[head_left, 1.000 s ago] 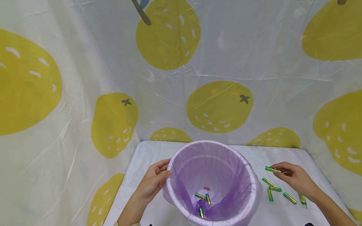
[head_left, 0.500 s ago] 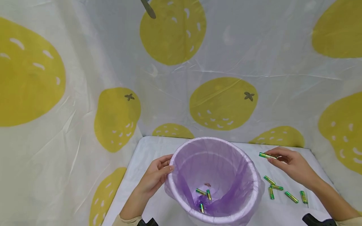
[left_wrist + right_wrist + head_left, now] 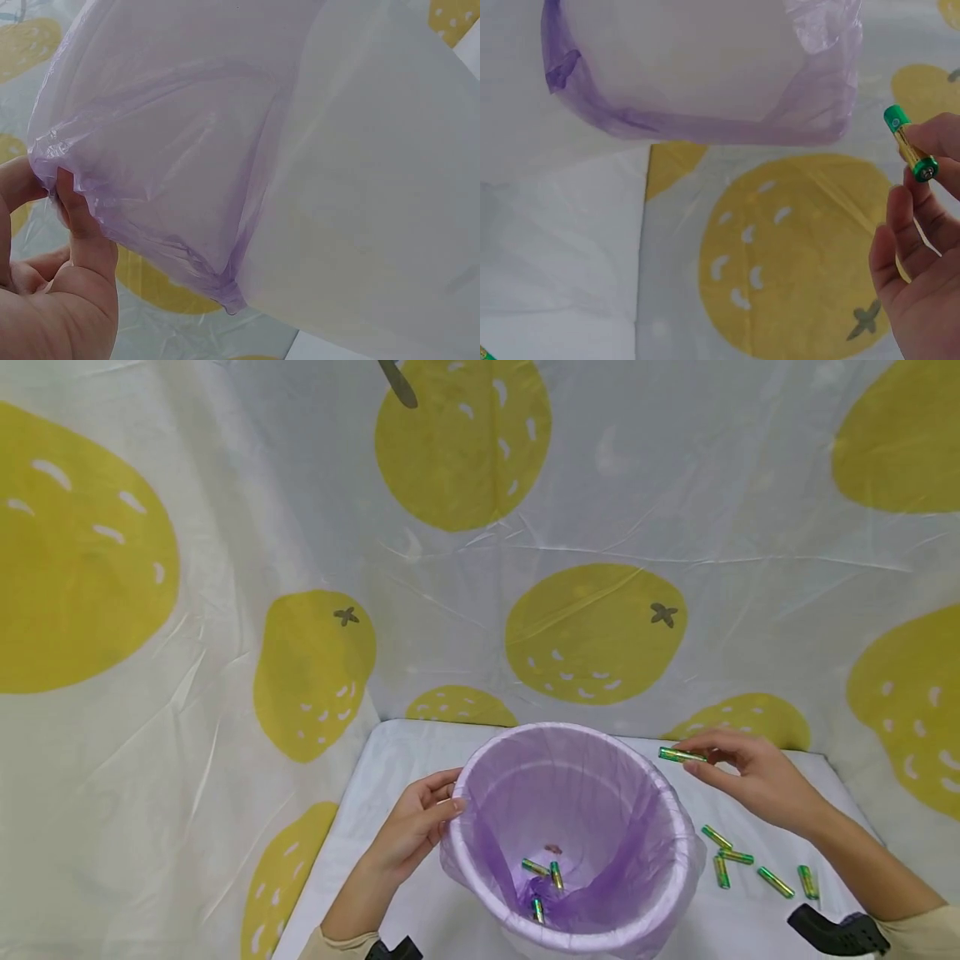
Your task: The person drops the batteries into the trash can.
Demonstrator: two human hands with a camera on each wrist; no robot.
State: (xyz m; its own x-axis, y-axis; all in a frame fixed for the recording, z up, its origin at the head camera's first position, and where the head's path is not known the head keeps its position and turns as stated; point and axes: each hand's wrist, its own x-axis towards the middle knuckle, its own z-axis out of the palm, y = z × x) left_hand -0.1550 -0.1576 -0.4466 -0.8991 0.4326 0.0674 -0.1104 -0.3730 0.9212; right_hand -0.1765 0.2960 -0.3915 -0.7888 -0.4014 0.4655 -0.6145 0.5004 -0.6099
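A white bin [image 3: 570, 935] lined with a purple plastic bag [image 3: 498, 852] stands tilted on the table in the head view. My left hand [image 3: 412, 827] grips its left rim, thumb inside and fingers outside; the left wrist view shows the fingers at the bag's gathered edge [image 3: 75, 176]. My right hand [image 3: 757, 772] pinches a green and gold battery [image 3: 681, 755] between thumb and fingertips, just off the bin's upper right rim. In the right wrist view that battery [image 3: 911, 146] sticks out past the fingers. Inside the bin, several similar batteries [image 3: 557, 876] lie at the bottom.
Several more green and gold batteries [image 3: 775, 882] are scattered on the white table [image 3: 405, 743] right of the bin, below my right forearm. A cloth printed with yellow fruit [image 3: 596, 635] hangs behind the table and along its sides.
My right hand has carried the battery up and leftward from above the loose batteries to near the bin's rim. My left hand keeps its grip; the head view has shifted slightly.
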